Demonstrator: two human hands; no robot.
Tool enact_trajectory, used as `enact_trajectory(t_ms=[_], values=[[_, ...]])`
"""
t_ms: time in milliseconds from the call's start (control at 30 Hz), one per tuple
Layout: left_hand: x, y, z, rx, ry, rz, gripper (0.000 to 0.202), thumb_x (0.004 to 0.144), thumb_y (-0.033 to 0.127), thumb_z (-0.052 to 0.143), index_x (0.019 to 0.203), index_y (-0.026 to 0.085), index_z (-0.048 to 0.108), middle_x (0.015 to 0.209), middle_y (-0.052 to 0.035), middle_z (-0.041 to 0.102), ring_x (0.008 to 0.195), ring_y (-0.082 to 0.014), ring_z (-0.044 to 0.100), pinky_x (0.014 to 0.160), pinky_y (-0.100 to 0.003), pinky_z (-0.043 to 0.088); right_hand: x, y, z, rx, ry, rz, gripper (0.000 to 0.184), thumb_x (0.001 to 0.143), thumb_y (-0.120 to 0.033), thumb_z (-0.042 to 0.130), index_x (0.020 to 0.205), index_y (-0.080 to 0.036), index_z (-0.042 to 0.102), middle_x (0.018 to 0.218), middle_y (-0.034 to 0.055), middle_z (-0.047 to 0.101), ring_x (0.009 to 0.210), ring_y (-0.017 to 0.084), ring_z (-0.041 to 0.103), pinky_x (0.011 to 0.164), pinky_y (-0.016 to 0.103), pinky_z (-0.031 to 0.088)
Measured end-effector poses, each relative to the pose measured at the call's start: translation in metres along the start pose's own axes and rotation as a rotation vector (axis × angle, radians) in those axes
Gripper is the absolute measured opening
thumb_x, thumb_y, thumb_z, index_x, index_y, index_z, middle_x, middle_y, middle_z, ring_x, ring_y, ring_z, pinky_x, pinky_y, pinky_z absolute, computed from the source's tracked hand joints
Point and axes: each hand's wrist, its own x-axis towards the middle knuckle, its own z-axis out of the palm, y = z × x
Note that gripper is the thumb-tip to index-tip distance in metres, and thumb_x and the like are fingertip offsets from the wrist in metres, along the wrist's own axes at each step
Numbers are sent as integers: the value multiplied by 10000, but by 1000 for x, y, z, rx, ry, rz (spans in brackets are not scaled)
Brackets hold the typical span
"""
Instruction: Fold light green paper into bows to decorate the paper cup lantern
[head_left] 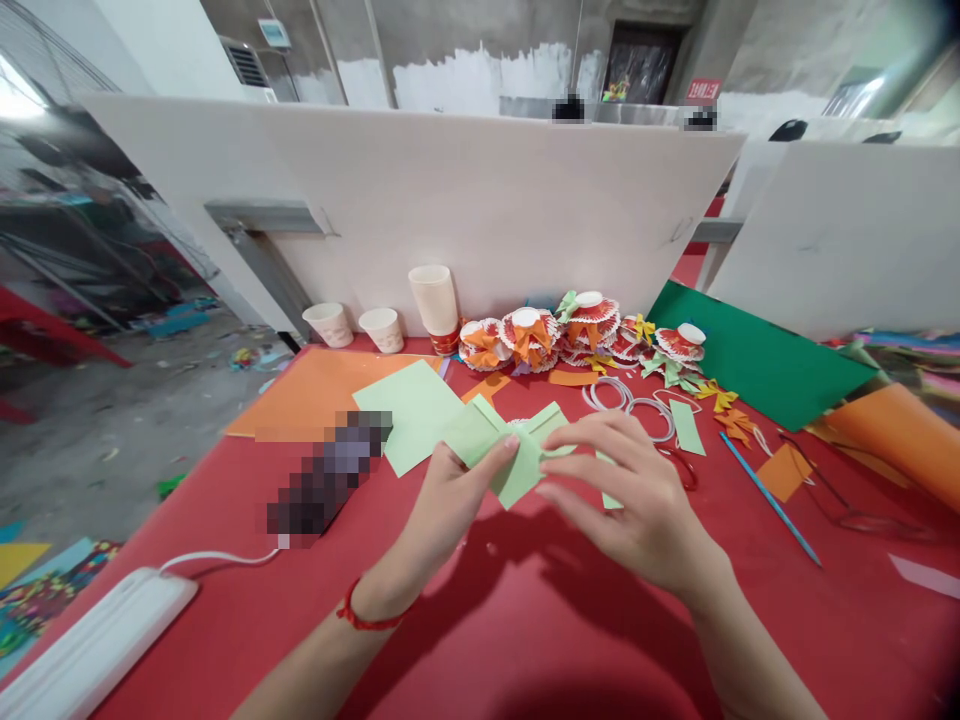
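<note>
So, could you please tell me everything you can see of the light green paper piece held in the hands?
The light green paper piece looks like thin craft paper, pinched at its middle so flat flaps fan outward like a bow. It is held just above the red table. The left hand grips its left part with thumb on top; the right hand covers its right side with spread fingers.

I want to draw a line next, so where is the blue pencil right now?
In the head view the blue pencil lies slantwise on the red table, right of the right hand, beside a small orange paper piece.
</note>
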Motion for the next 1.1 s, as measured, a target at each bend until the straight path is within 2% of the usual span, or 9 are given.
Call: enact_trajectory(t_ms=[100, 167, 267, 367, 567, 767, 867, 1000, 1100], values=[[-1, -1, 2, 172, -41, 111, 156, 718, 327, 703, 701, 175, 677, 679, 9, 679, 652, -152, 591, 608, -236, 472, 0, 4, 6, 33, 185, 165, 140, 839, -224, 642, 978, -225, 626, 1006, 70, 673, 971, 233, 578, 865, 403, 443], [-3, -2, 2, 253, -107, 148, 143, 752, 313, 669, 708, 179, 693, 679, 5, 679, 650, -151, 586, 604, -233, 467, 1, 7, 8, 120, 126, 254, 215, 809, -245, 680, 1014, -215, 623, 1028, 75, 673, 1004, 242, 578, 871, 394, 451], [-5, -3, 1, 361, -172, 182, 171, 793, 304, 621, 714, 181, 711, 653, 0, 669, 616, -146, 560, 580, -234, 446, 3, 11, 9, 329, -35, 362, 2, 819, -205, 654, 820, -205, 652, 853, 39, 698, 828, 200, 620, 744, 331, 483], [-3, 0, 0, 453, -180, 241, 163, 785, 269, 623, 694, 180, 725, 690, -31, 696, 669, -177, 587, 610, -252, 443, 3, 13, 9, 379, -85, 436, 124, 826, -170, 614, 705, -195, 629, 751, 24, 672, 724, 177, 604, 663, 306, 469], [0, 7, -1, 444, -147, 240, 183, 750, 264, 660, 593, 171, 677, 653, -52, 692, 648, -189, 596, 636, -277, 459, 3, 10, 10, 341, -133, 407, 131, 813, -143, 575, 694, -195, 591, 737, 15, 649, 712, 166, 587, 652, 299, 459], [-1, 5, -4, 415, -118, 208, 259, 722, 295, 681, 510, 167, 607, 497, 7, 536, 508, -120, 439, 493, -243, 341, 3, 7, 12, 397, -134, 440, 133, 834, -172, 575, 704, -201, 584, 709, -5, 643, 664, 142, 591, 617, 265, 468], [0, 4, -5, 287, -49, 107, 278, 691, 321, 708, 500, 159, 588, 462, 40, 450, 463, -88, 355, 444, -227, 280, 3, 8, 13, 412, -100, 475, 7, 841, -213, 594, 837, -218, 593, 804, -4, 662, 678, 136, 602, 620, 252, 492], [4, 0, -7, 89, -11, 6, 241, 675, 309, 736, 538, 153, 614, 526, 34, 531, 507, -90, 421, 488, -214, 349, -1, 12, 3, 353, -111, 436, 306, 868, -211, 567, 1163, -268, 509, 1095, 32, 624, 970, 175, 604, 828, 307, 506], [6, -2, -7, 31, -18, -2, 252, 689, 305, 735, 528, 160, 608, 529, 43, 531, 508, -86, 419, 496, -210, 353, -3, 12, -8, 323, -244, 317, 423, 805, -156, 641, 1182, -294, 509, 1232, 45, 540, 1156, 202, 525, 963, 343, 454]])
